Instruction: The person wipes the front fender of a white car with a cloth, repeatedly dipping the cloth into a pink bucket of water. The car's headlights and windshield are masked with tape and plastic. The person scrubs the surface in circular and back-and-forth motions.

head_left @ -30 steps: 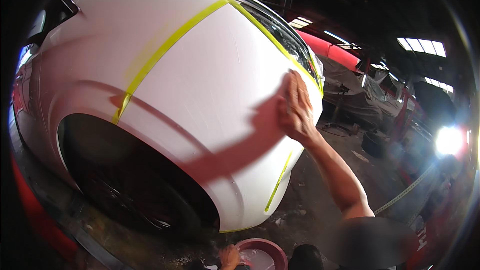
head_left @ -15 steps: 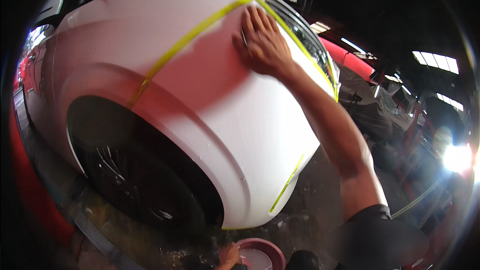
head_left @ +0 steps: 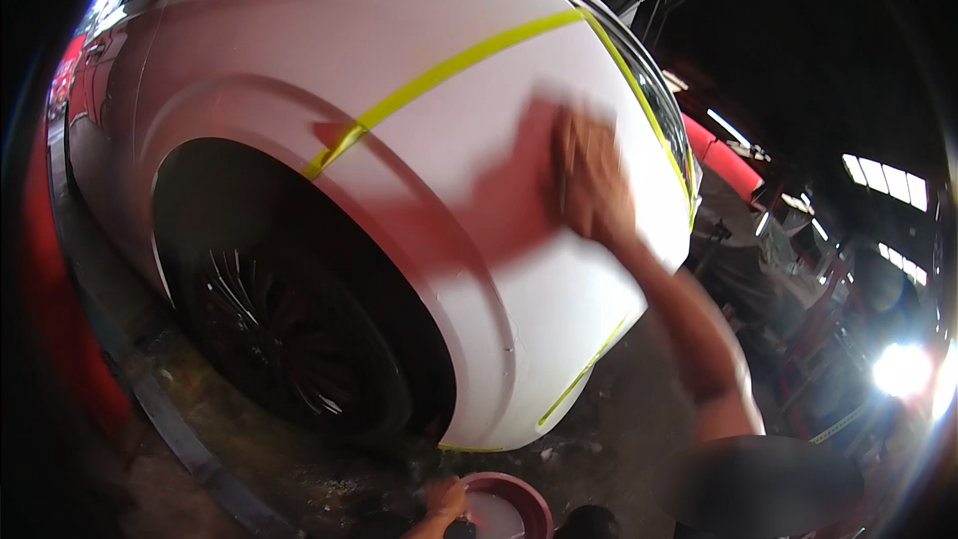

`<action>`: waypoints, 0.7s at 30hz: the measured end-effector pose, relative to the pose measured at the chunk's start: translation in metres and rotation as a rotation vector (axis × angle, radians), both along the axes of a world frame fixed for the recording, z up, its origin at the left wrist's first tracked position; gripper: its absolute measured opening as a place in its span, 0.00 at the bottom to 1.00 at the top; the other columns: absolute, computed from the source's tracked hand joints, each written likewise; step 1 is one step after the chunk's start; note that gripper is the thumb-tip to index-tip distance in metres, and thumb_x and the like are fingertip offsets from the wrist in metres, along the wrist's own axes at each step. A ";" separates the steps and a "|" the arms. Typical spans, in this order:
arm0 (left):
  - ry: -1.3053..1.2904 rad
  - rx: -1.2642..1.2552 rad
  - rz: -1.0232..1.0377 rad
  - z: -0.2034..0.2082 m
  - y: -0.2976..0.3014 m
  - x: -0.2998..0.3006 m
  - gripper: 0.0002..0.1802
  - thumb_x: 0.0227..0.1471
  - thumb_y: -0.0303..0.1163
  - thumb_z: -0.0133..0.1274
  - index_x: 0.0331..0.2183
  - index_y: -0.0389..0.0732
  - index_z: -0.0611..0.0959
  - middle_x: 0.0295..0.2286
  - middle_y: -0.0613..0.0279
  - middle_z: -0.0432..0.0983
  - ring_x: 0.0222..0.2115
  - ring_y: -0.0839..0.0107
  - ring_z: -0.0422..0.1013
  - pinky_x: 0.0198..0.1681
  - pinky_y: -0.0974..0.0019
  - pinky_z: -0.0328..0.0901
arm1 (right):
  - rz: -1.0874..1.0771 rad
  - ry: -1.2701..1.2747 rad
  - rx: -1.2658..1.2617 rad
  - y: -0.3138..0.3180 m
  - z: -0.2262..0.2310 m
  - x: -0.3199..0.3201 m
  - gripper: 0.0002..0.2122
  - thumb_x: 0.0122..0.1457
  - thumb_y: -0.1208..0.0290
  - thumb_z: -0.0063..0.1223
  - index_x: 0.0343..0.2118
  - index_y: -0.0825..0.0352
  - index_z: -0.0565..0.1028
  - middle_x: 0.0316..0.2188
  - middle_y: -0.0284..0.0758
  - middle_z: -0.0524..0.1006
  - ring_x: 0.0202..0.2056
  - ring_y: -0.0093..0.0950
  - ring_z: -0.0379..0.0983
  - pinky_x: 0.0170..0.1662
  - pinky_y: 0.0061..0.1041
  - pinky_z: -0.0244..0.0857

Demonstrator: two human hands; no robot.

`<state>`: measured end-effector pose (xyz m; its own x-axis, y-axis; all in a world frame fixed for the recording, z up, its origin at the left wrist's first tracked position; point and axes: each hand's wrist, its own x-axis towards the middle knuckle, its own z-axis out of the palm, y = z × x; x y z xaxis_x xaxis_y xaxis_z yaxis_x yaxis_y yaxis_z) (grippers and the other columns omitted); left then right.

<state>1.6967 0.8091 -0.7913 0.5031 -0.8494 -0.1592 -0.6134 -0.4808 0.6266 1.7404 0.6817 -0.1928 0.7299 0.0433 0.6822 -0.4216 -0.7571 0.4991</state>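
My right hand [head_left: 593,178] is on the white car panel [head_left: 539,284], blurred by motion. A thin dark edge shows beside the thumb, so something flat seems to be under the fingers, too smeared to name. Yellow masking tape [head_left: 454,68] runs across the panel and down along its right edge. A reddish shadow spreads left of the hand. Low in the view, my left hand [head_left: 446,499] is beside a round reddish tub [head_left: 539,507] of cloudy liquid. Its fingers look bent but blurred, and whatever they might hold is hidden.
Below the panel sits the dark wheel [head_left: 289,339] inside its arch. A short yellow tape strip [head_left: 584,371] marks the lower edge. A bright lamp [head_left: 903,369] shines from the right. Stained floor and a metal rail [head_left: 200,459] lie at lower left.
My right hand has slid down the panel, away from the tape corner at the top. The left hand is still beside the tub. The whole view has shifted a little.
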 end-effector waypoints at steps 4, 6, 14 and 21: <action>0.020 -0.073 0.038 0.000 0.005 -0.002 0.21 0.55 0.46 0.48 0.41 0.39 0.79 0.43 0.47 0.75 0.48 0.51 0.68 0.55 0.46 0.54 | 0.122 0.431 -0.130 -0.018 -0.101 -0.052 0.25 0.58 0.68 0.43 0.59 0.68 0.59 0.64 0.42 0.55 0.65 0.35 0.49 0.68 0.36 0.38; 0.142 0.087 0.018 0.022 -0.003 0.013 0.22 0.56 0.46 0.47 0.43 0.39 0.78 0.44 0.48 0.75 0.49 0.50 0.68 0.56 0.45 0.52 | 0.200 0.170 -0.330 -0.053 -0.029 0.002 0.24 0.58 0.67 0.44 0.57 0.71 0.61 0.61 0.44 0.59 0.64 0.35 0.52 0.67 0.32 0.42; -0.088 -0.183 -0.003 -0.018 -0.007 -0.003 0.18 0.55 0.43 0.48 0.37 0.39 0.81 0.40 0.50 0.77 0.42 0.52 0.73 0.50 0.47 0.58 | 0.124 0.099 -0.197 -0.020 -0.115 -0.037 0.30 0.57 0.63 0.46 0.58 0.78 0.57 0.61 0.55 0.55 0.64 0.47 0.48 0.66 0.46 0.39; -0.032 -0.032 -0.112 0.000 -0.006 -0.014 0.17 0.56 0.42 0.47 0.37 0.41 0.81 0.39 0.52 0.78 0.41 0.53 0.74 0.49 0.47 0.59 | 0.322 0.027 -0.374 0.059 -0.021 0.069 0.25 0.62 0.60 0.42 0.56 0.75 0.63 0.61 0.47 0.58 0.63 0.39 0.52 0.65 0.40 0.44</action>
<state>1.6830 0.8033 -0.7915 0.4096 -0.9048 -0.1169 -0.6818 -0.3887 0.6197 1.8092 0.7409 -0.2135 0.6560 0.5080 0.5582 -0.1787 -0.6140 0.7688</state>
